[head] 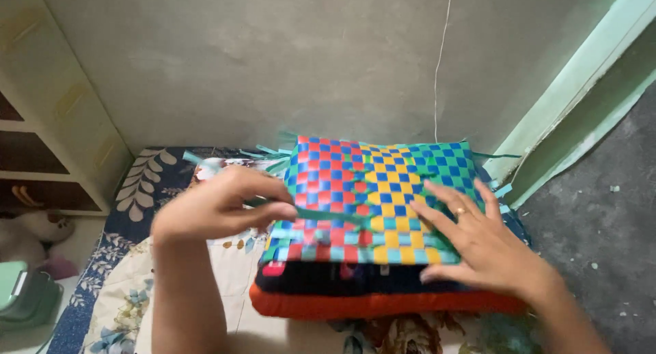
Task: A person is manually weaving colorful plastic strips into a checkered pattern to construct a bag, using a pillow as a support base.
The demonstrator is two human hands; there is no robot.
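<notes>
My left hand (219,207) fingers pinched on green strip (328,216); right hand (478,241) flat, fingers spread, on woven mat (383,190). Centre woven, edge strips loose.

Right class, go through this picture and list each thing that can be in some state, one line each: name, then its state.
woven mat: partly woven, loose strip ends sticking out at its edges, lying flat on the cushion
green strip: pulled taut across the weave
left hand: pinching the green strip
right hand: pressed flat, fingers spread on the mat
orange cushion: flat on the floral cloth
</notes>
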